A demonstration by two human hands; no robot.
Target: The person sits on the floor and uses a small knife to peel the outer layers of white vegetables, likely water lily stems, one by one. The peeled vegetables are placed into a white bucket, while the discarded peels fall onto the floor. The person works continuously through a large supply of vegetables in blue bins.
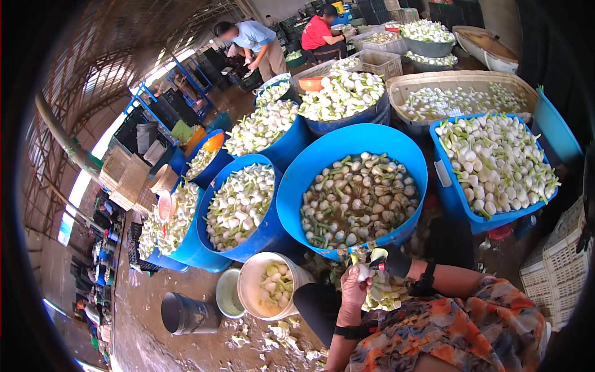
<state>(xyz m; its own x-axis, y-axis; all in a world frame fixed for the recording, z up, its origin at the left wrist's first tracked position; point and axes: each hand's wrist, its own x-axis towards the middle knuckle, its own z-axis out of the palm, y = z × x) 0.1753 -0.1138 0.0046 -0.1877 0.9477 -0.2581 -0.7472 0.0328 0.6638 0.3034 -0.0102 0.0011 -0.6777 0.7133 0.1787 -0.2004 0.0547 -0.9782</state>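
My left hand [355, 286], bare, grips a white bulb with a short green stem [363, 273], which looks like a garlic or onion bulb. Beside it, my right hand [389, 262] wears a dark glove and is closed around a small tool with a red part [381, 266], close to the bulb; its blade cannot be made out. Pale peelings [383, 293] lie just below both hands. Directly beyond them stands a large blue tub [290, 186] of bulbs in brownish water.
A white bucket [302, 274] with trimmed bulbs stands at the left, near a green bucket [228, 293] and a dark bucket [190, 312]. Full blue tubs [204, 218] surround the work spot. White crates [555, 265] are at the right. Two people [260, 39], [320, 35] work farther back.
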